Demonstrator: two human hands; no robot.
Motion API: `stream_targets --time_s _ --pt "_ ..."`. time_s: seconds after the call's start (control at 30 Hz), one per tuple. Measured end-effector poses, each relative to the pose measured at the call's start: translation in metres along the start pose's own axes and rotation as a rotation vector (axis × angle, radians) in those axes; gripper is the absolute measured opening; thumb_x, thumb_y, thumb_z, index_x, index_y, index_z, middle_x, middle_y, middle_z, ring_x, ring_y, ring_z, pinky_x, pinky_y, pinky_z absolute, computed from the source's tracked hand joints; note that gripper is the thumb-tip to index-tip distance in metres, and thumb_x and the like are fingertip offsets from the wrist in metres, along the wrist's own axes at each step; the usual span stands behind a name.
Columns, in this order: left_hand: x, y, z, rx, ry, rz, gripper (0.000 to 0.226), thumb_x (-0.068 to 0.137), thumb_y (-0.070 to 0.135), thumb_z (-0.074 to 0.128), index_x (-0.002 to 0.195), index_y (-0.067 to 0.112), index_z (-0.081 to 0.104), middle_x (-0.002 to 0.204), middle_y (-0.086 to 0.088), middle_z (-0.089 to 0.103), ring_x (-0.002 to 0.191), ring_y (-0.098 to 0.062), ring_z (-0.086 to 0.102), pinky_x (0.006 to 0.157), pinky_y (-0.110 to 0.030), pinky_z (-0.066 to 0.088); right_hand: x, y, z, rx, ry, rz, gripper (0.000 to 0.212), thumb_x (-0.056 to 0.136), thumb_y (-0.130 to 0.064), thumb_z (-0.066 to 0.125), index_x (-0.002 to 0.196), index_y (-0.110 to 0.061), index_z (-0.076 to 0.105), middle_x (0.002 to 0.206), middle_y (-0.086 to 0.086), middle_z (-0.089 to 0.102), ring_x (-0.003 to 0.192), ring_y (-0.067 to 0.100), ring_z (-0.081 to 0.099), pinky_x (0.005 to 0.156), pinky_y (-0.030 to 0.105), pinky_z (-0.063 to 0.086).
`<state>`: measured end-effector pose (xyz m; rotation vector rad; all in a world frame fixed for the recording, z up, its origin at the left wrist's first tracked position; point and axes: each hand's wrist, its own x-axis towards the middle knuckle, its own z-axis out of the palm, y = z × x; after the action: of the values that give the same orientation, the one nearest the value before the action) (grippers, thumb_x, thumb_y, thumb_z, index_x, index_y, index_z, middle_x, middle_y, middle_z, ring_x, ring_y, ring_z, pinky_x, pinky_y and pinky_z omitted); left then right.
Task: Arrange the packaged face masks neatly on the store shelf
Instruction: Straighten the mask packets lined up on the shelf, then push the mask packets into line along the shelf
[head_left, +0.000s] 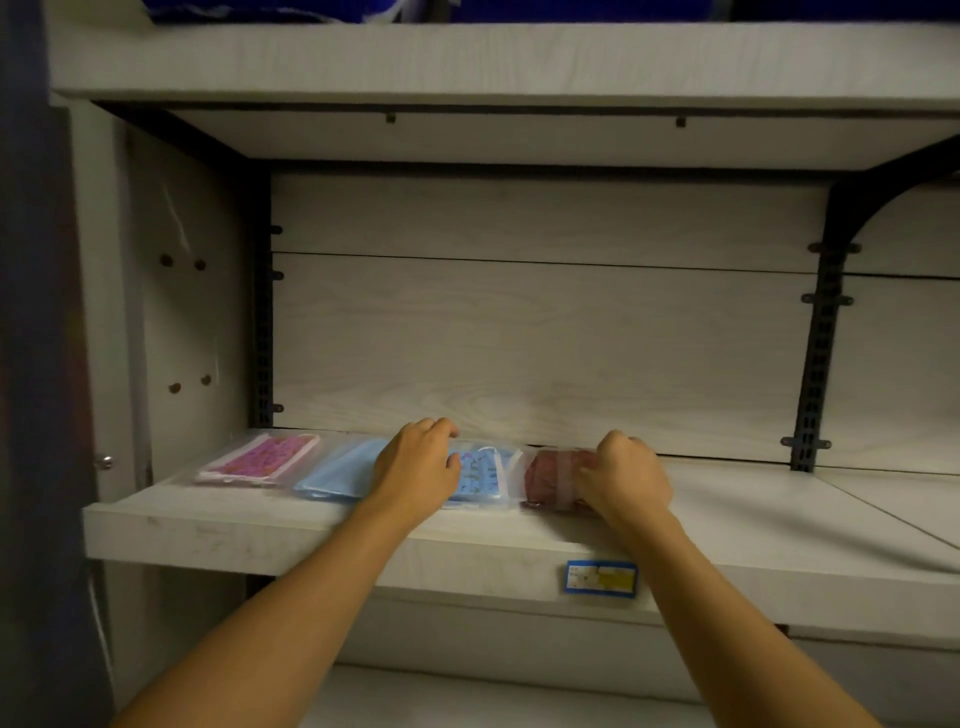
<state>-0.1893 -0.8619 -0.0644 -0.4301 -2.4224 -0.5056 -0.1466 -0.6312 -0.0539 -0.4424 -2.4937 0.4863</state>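
On the pale wood-grain shelf (218, 525), four packs lie in a row. The right hand (626, 475) curls its grip round the dark red bagged mask pack (550, 480); the left hand (415, 467) rests curled on the patterned blue pack (480, 478), its grip unclear. Next move, likely: squaring the red pack beside it.

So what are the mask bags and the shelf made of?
The mask bags, like the pink pack, look like thin clear plastic: glossy, and the masks show through. The shelf looks like pale board with a printed wood grain and a matte finish; whether it is real wood cannot be told.
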Motion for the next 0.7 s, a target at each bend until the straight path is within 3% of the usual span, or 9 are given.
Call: stream_targets --time_s 0.13,0.23,0.37,0.7 --pt "-0.006 0.005 -0.013 0.048 -0.06 0.086 0.03 0.098 0.024 0.053 0.128 0.02 0.058 0.13 -0.001 0.061 0.114 -0.022 0.058 0.091 -0.035 0.05 -0.012 0.011 -0.011 -0.006 0.005 -0.122 0.024 0.086 -0.027 0.06 0.104 -0.01 0.06 0.105 0.01 0.063 0.091 0.031 0.061 0.067 0.033 0.046" --pt "-0.011 0.012 -0.022 0.104 -0.093 0.125 0.027 0.098 0.025 0.051 0.122 0.019 0.061 0.125 -0.003 0.062 0.11 -0.025 0.058 0.087 -0.034 0.05 -0.027 0.019 -0.018 -0.026 0.026 -0.18 0.026 0.086 -0.025 0.062 0.108 -0.011 0.062 0.109 0.009 0.064 0.094 0.03 0.061 0.076 0.04 0.055" --pt "-0.023 0.025 -0.027 0.131 -0.112 0.166 0.021 0.099 0.024 0.048 0.111 0.014 0.062 0.114 -0.007 0.064 0.101 -0.027 0.06 0.077 -0.033 0.046 -0.048 0.029 -0.032 -0.059 0.034 -0.166 0.032 0.092 -0.027 0.062 0.121 -0.015 0.061 0.119 0.005 0.063 0.103 0.025 0.061 0.082 0.036 0.054" --pt "-0.047 0.092 -0.03 0.071 -0.14 0.286 0.023 0.098 0.026 0.046 0.108 0.011 0.06 0.114 -0.009 0.064 0.101 -0.03 0.061 0.077 -0.036 0.049 -0.091 0.064 -0.094 -0.277 -0.057 -0.16 0.037 0.094 -0.03 0.058 0.127 -0.012 0.054 0.123 0.008 0.061 0.108 0.028 0.057 0.089 0.04 0.054"
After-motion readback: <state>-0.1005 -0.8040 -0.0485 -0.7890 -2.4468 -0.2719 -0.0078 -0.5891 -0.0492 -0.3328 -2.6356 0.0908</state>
